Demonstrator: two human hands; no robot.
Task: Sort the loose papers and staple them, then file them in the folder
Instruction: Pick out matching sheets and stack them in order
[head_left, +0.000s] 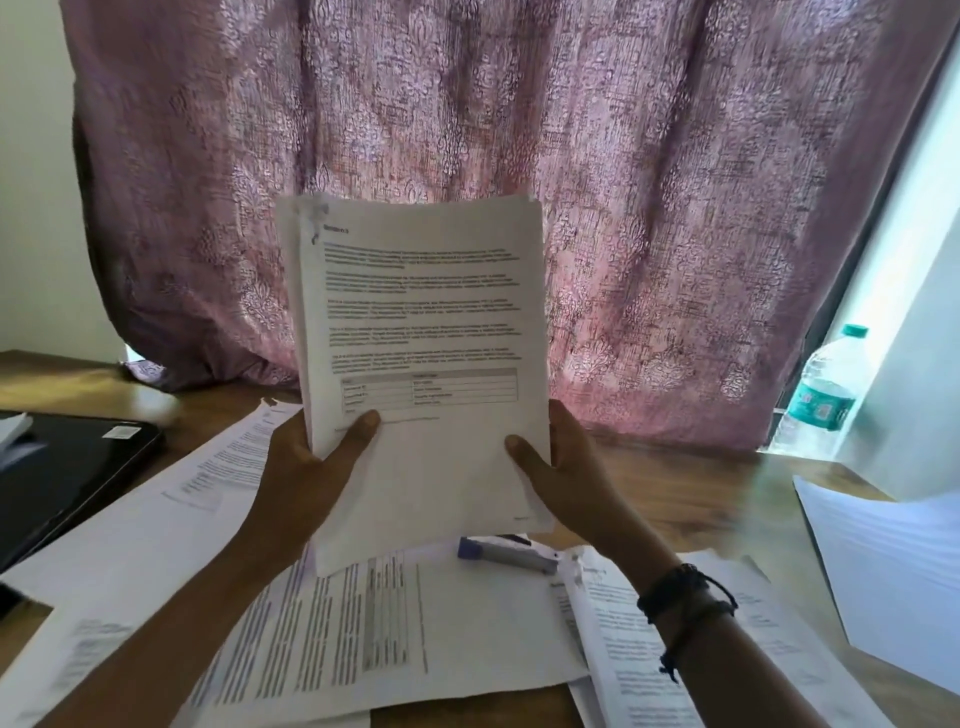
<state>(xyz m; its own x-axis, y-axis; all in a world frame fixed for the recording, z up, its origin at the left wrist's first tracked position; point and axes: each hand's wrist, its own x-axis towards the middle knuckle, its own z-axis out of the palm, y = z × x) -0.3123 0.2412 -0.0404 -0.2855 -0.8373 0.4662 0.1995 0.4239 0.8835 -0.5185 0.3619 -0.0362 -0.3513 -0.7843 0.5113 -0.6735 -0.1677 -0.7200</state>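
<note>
While we hold the paper stack (426, 322) upright above the worktop (675, 483), our left hand (311, 467) and right hand (561, 478) each pinch a lower edge, thumbs in front. We should tap it down to square the sheets before reaching for the stapler (506, 555) lying just below on loose sheets (363, 623). The capped water bottle (821, 395) stands at right; its fill we cannot tell.

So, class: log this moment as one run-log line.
phase: sorting | left hand: holds stack | right hand: holds stack | stack: upright | stapler: on loose papers, untouched
</note>
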